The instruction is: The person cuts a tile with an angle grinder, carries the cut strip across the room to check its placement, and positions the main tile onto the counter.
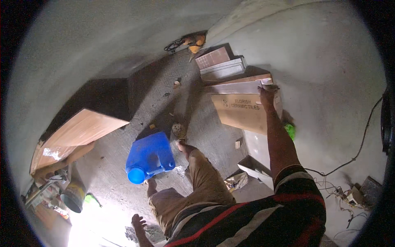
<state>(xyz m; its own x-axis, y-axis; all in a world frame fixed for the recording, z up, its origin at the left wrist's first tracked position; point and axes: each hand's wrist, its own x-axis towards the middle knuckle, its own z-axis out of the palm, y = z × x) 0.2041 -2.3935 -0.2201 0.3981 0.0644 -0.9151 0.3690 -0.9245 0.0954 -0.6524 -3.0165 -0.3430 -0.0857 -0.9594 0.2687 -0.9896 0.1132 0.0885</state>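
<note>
My right hand (269, 89) at the cardboard box (236, 117)

I touch its far right corner; whether my fingers clamp it, I cannot tell. It is brown, broad-faced and dark-printed, a pale panel showing along its top, beside the right wall (329, 82). Left lies a blue jug (149, 153); nearer, my left hand (138, 222) hangs empty, fingers apart.

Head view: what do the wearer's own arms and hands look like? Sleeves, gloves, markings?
Right sleeve: short, black, with grey and red stripes, matching the shirt. Right forearm bare below it. Left hand and right hand: no gloves visible. No cables seen on either arm. Left sleeve isn't visible.
</note>
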